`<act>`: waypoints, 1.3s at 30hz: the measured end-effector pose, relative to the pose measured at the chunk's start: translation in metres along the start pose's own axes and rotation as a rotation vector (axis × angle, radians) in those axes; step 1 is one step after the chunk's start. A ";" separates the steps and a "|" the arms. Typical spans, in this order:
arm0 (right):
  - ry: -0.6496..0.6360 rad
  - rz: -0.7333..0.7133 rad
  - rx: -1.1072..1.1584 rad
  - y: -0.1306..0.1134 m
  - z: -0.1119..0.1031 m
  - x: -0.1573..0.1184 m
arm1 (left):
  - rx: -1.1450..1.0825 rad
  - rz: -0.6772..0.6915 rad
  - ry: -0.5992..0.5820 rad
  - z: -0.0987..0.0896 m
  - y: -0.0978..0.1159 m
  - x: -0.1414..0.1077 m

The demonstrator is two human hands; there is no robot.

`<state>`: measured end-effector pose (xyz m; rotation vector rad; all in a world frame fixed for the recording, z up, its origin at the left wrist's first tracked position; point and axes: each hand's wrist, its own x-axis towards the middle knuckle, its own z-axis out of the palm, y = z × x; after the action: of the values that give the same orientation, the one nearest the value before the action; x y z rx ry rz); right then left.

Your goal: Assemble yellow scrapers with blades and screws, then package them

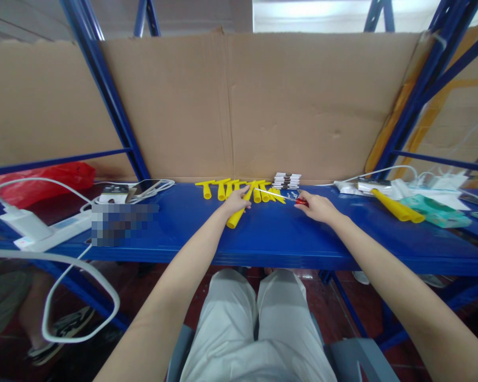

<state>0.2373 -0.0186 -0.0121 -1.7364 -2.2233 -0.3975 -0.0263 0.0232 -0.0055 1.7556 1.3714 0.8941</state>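
My left hand [238,200] is closed around a yellow tube-shaped handle [236,218], tilted with its open round end toward me. In my right hand [317,207] is a screwdriver [301,201] with a red handle. Its thin metal shaft points left, and the tip is at the upper end of the yellow handle; whether it touches cannot be made out. Behind my left hand several yellow T-shaped pieces [207,192] lie in a row. A stack of small white packs with dark bands [287,180] stands just beyond the screwdriver.
On the blue shelf [191,228], a white power strip [56,229] and cables lie left, near a red plastic bag [43,183]. At right are more yellow tubes [396,207] and a green packet [436,211]. A cardboard panel [302,106] closes off the back.
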 end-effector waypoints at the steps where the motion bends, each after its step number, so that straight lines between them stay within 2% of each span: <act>1: -0.007 0.001 -0.009 0.000 0.000 0.000 | 0.000 0.000 0.001 0.000 0.000 0.000; 7: -0.047 0.005 -0.016 -0.003 -0.003 -0.001 | -0.001 0.008 -0.006 0.000 0.001 -0.001; 15: 0.016 -0.044 0.104 0.003 0.004 0.002 | 0.000 0.000 0.000 0.001 0.005 -0.004; 27: 0.012 -0.033 -0.037 -0.003 -0.006 -0.003 | 0.000 -0.019 0.011 0.001 0.005 -0.004; 39: 0.025 -0.019 0.069 0.003 0.002 0.001 | -0.007 -0.007 0.002 0.000 0.005 -0.006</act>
<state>0.2400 -0.0157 -0.0134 -1.6678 -2.2102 -0.3412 -0.0245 0.0166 -0.0015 1.7442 1.3737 0.8957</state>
